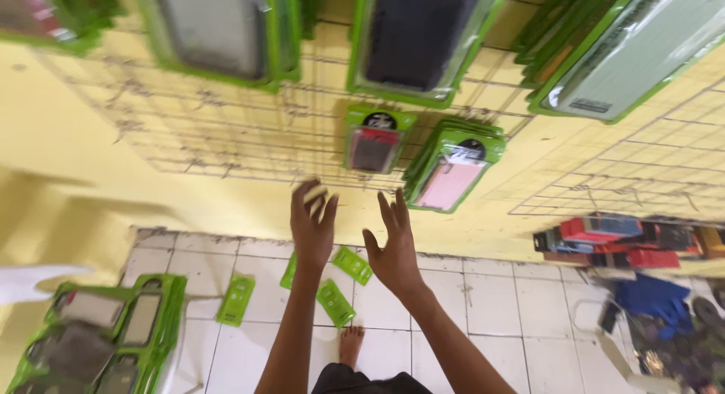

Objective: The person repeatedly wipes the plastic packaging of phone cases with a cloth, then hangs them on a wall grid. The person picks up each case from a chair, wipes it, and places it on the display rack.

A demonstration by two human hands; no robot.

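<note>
At nine o'clock a heap of green phone-case packs (113,333) lies on the white tiled floor (491,318). Your left hand (313,228) and right hand (394,247) rise empty, fingers spread, toward the wire grid (226,129) on the yellow wall (68,137). The small green pack (376,139) hangs just above them at twelve o'clock; red boxes (612,239) sit at three.

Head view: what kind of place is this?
Probably a small phone-accessory shop or stall. Green-packaged phone cases hang on a wire grid against a yellow wall, more packs lie stacked on the tiled floor, and both hands are raised toward the display.
</note>
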